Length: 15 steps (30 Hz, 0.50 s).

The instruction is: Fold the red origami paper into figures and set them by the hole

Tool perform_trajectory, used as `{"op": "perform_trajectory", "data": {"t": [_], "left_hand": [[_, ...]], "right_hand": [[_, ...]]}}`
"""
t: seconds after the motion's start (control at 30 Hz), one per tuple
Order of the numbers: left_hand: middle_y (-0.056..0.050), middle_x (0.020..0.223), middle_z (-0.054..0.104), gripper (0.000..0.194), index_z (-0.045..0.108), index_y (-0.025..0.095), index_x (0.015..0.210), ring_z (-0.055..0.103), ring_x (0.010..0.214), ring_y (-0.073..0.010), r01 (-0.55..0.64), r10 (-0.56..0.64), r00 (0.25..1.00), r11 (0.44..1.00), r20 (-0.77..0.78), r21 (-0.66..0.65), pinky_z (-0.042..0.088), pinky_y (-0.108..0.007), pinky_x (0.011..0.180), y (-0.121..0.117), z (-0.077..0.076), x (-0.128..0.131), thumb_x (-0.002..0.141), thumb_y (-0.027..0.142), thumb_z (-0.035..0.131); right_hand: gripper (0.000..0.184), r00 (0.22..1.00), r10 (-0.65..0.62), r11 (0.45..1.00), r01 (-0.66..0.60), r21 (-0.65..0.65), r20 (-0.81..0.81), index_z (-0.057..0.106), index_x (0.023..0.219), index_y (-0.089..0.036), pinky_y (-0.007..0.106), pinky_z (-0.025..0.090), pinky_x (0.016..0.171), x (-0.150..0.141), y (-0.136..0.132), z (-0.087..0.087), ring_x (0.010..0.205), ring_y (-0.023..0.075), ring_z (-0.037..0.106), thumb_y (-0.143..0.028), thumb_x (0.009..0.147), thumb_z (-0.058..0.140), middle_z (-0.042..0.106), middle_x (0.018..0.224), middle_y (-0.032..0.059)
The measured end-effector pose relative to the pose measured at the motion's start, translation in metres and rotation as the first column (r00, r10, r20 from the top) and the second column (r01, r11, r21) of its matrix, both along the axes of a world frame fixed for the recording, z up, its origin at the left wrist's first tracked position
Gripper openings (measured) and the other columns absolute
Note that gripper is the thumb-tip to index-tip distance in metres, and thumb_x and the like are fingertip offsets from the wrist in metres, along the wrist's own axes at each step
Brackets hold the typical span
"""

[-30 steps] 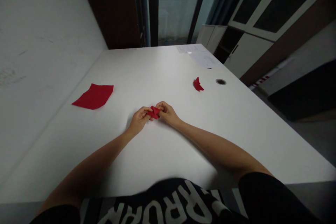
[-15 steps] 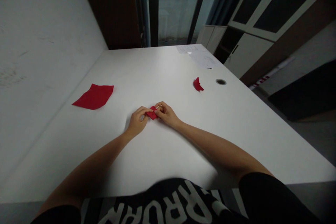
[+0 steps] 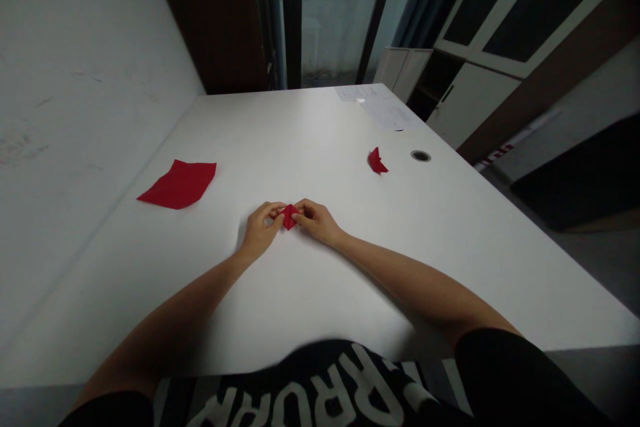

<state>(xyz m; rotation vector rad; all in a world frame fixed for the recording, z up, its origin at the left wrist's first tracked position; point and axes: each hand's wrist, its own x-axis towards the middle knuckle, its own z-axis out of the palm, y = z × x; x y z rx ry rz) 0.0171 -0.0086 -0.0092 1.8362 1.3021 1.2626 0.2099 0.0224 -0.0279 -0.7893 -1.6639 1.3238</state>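
Two hands point(image 3: 289, 230) pinch a small folded red paper point(image 3: 289, 217) tightly between them over the tabletop point(image 3: 300, 287). Such a narrow grip suits keeping tiny creases crisp.

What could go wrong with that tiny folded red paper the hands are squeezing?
The small folded red paper is pinched between the left hand and right hand, so it might tear if they pull apart. Being so small, it could also slip from the fingertips and drop onto the white table.
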Motion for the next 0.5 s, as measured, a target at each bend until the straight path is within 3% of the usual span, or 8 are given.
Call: {"op": "perform_trajectory", "data": {"t": [0.5], "left_hand": [[-0.002, 0.086, 0.064, 0.01, 0.07, 0.021, 0.091, 0.059, 0.076, -0.0141, 0.002, 0.003, 0.996, 0.998, -0.085, 0.06, 0.048, -0.027, 0.073, -0.0008, 0.0041, -0.0026, 0.089, 0.025, 0.061]], "right_hand": [[0.017, 0.99, -0.025, 0.987, 0.003, 0.158, 0.141, 0.064, 0.093, -0.016, 0.023, 0.036, 0.059, 0.0013, -0.0063, 0.0091, 0.063, 0.0105, 0.046, -0.032, 0.091, 0.061, 0.059, 0.075, -0.0005]]}}
